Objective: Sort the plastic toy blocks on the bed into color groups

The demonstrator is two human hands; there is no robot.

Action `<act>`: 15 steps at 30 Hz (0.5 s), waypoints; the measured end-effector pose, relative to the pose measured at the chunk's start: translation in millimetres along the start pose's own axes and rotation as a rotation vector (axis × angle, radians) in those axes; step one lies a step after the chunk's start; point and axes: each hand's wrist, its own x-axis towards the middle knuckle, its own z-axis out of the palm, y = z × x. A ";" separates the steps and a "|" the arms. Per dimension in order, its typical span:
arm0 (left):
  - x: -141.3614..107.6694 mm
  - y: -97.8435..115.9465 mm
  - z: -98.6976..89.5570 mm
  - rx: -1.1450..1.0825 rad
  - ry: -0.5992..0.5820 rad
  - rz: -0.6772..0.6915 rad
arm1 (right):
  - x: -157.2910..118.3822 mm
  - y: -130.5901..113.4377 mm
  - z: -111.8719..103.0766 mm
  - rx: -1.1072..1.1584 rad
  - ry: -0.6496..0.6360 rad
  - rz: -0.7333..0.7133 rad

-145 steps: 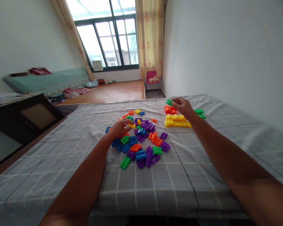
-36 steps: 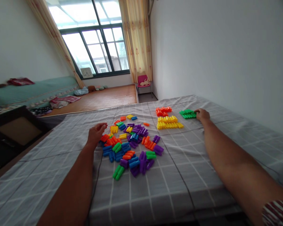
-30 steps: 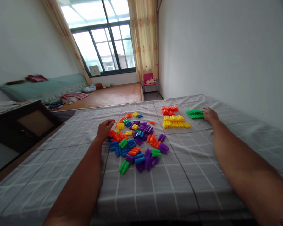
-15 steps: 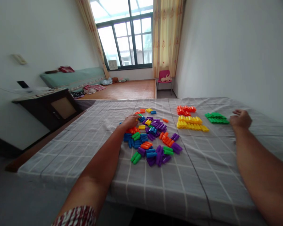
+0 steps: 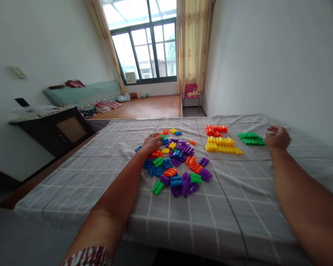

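Two rows of bright green plastic tube-shaped blocks (image 5: pixel 251 139) lie on the right of the cloth, their long axis running left to right, the right end slanting slightly nearer the wearer. The right hand (image 5: pixel 278 137), fingers curled, is just beside that end; whether it holds anything cannot be told. The left hand (image 5: pixel 154 142) spreads over the far-left edge of a loose multicoloured pile of similar blocks (image 5: pixel 185 183), which point every way; its grip is hidden.

A second ago, the left hand was left of the pile, fingertips together, and the right was at the green rows' end.

Yellow rows (image 5: pixel 222 145) and orange rows (image 5: pixel 216 130) lie between pile and green rows. Grey, white-checked cloth (image 5: pixel 199 218) covers the surface. Beyond are a dark-framed window (image 5: pixel 152 48) and pink chair (image 5: pixel 189 88).
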 end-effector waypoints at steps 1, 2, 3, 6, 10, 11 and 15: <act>1.2 -0.2 0.9 -0.009 -0.017 0.015 | 0.0 0.2 0.8 0.024 0.004 0.028; 2.4 -0.3 1.5 -0.014 -0.044 0.023 | 0.1 0.6 1.7 0.046 0.009 0.053; 3.3 -0.1 1.7 -0.013 -0.075 0.019 | 0.4 1.2 2.8 0.064 0.012 0.068; 4.0 1.5 0.9 0.002 -0.109 -0.014 | 1.3 2.8 5.6 0.084 0.023 0.061; 1.7 3.8 -1.3 0.014 -0.031 -0.015 | 1.6 1.7 5.3 0.089 0.033 0.056; 1.1 4.2 -1.7 0.024 -0.016 -0.019 | 1.4 1.0 4.7 0.088 0.032 0.059; 0.5 3.9 -2.3 0.059 -0.032 -0.061 | 1.0 -1.7 2.2 0.080 0.035 0.063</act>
